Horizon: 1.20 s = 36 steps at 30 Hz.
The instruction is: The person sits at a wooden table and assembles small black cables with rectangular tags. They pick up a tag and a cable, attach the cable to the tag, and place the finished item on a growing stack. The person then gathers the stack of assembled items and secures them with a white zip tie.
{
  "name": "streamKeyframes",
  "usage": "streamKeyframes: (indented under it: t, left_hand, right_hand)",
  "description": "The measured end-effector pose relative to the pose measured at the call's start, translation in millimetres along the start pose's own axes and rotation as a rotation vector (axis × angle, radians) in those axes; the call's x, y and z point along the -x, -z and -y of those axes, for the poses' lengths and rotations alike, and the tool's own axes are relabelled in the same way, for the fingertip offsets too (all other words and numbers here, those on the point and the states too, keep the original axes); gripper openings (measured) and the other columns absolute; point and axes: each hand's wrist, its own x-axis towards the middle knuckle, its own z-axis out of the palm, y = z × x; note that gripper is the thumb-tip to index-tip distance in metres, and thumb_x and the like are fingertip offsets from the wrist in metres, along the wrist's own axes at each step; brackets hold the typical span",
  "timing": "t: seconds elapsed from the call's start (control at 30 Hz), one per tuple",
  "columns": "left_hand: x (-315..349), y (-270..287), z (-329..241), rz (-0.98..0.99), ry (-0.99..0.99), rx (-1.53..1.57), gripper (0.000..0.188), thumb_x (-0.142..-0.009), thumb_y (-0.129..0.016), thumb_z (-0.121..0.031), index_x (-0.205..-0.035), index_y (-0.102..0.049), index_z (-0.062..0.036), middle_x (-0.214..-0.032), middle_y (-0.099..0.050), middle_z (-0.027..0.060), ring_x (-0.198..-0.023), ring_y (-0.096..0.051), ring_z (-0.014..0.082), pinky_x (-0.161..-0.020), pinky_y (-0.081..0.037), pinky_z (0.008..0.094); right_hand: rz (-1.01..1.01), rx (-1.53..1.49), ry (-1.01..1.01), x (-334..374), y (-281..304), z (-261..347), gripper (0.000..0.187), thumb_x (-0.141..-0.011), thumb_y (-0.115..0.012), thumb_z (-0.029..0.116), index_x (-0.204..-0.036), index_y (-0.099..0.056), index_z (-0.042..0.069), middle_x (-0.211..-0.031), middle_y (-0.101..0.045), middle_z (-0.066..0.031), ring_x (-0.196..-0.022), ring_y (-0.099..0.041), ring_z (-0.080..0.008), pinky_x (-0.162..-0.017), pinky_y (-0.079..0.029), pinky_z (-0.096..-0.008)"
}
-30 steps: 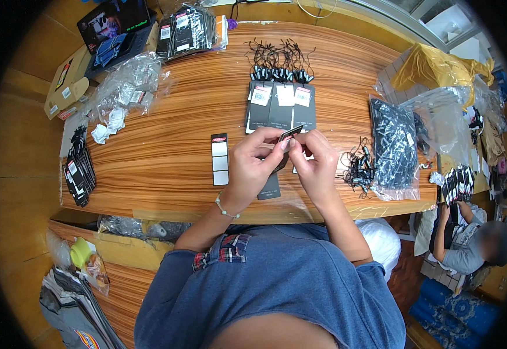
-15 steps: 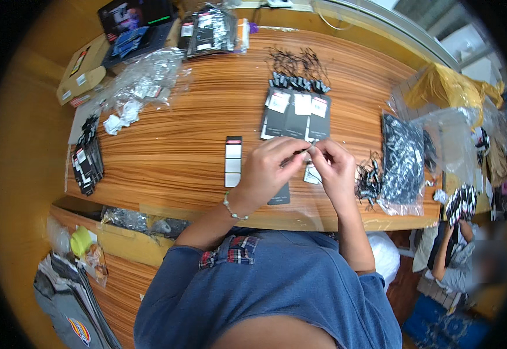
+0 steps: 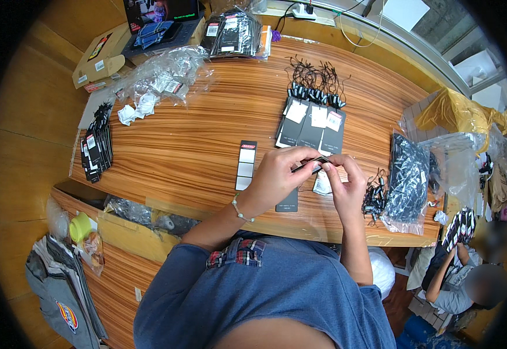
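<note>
My left hand (image 3: 274, 174) and my right hand (image 3: 348, 179) meet over the table near its front edge, fingertips pinching a thin black hang tag (image 3: 322, 159); most of it is hidden by the fingers. A black tag (image 3: 286, 201) lies under my left hand, partly covered. Beneath the fingers rests a white label piece (image 3: 322, 184). To the left is a narrow black strip with white label panels (image 3: 246, 166). Just beyond my hands, black hang tags (image 3: 309, 135) with white stickers lie in overlapping rows, their black cords (image 3: 318, 75) spread toward the far side.
Right of my hands sit a pile of black cords (image 3: 373, 200) and a clear bag of black cords (image 3: 408, 180). A stack of tags (image 3: 96, 148) lies at the left, plastic bags (image 3: 166, 72) and a laptop (image 3: 163, 26) behind. Another person (image 3: 457, 285) handles tags at the right.
The view has shifted, so the table contents sit further right and mostly lower. My fingers have moved slightly around the tag, which shows more between them.
</note>
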Motion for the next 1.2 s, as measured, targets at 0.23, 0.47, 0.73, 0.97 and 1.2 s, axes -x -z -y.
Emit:
streamKeyframes:
  t: [0.23, 0.47, 0.73, 0.97, 1.2]
  left_hand:
    - [1, -6, 15, -0.027, -0.034, -0.03, 0.015, -0.079, -0.057, -0.006, -0.092, -0.062, 0.0, -0.081, -0.062, 0.0101, -0.067, -0.061, 0.0181, -0.057, -0.049, 0.028]
    - [2, 0, 6, -0.025, -0.394, -0.431, 0.017, -0.071, -0.063, -0.004, -0.088, -0.064, -0.0063, -0.079, -0.059, 0.0047, -0.07, -0.06, 0.0188, -0.06, -0.048, 0.0283]
    - [2, -1, 15, 0.058, -0.612, -0.417, 0.017, -0.069, -0.065, -0.005, -0.086, -0.064, -0.0068, -0.081, -0.061, 0.0061, -0.074, -0.061, 0.0204, -0.062, -0.049, 0.0299]
    - [30, -7, 19, 0.276, -0.18, -0.204, 0.022, -0.076, -0.062, -0.005, -0.098, -0.058, -0.004, -0.088, -0.06, 0.0088, -0.077, -0.061, 0.0203, -0.065, -0.05, 0.028]
    - [30, 11, 24, 0.283, 0.036, 0.001, 0.02, -0.079, -0.06, 0.0, -0.098, -0.056, 0.0009, -0.088, -0.059, 0.0066, -0.078, -0.059, 0.0091, -0.067, -0.05, 0.021]
  right_hand:
    - [0.023, -0.049, -0.126, 4, -4, -5, 0.009, -0.076, -0.063, 0.004, -0.081, -0.061, -0.002, -0.076, -0.061, -0.0084, -0.071, -0.057, -0.0151, -0.065, -0.044, -0.0259]
    - [0.204, -0.684, -0.466, -1, 4, -9, 0.008, -0.081, -0.058, 0.006, -0.083, -0.062, 0.0, -0.087, -0.059, -0.0037, -0.079, -0.052, -0.0103, -0.073, -0.04, -0.0224]
    - [0.167, -0.751, -0.443, 7, 7, -22, 0.01, -0.084, -0.055, 0.01, -0.08, -0.058, 0.002, -0.082, -0.056, -0.0027, -0.078, -0.05, -0.0091, -0.072, -0.038, -0.0214]
    - [-0.076, -1.024, -0.39, -9, 28, -8, 0.014, -0.091, -0.046, 0.017, -0.087, -0.05, 0.004, -0.073, -0.054, -0.006, -0.055, -0.041, -0.0069, -0.054, -0.037, -0.0201]
    - [-0.116, -1.085, -0.367, -6, 22, 1, 0.015, -0.092, -0.044, 0.017, -0.089, -0.049, 0.003, -0.066, -0.051, -0.0053, -0.053, -0.041, -0.0084, -0.054, -0.036, -0.021]
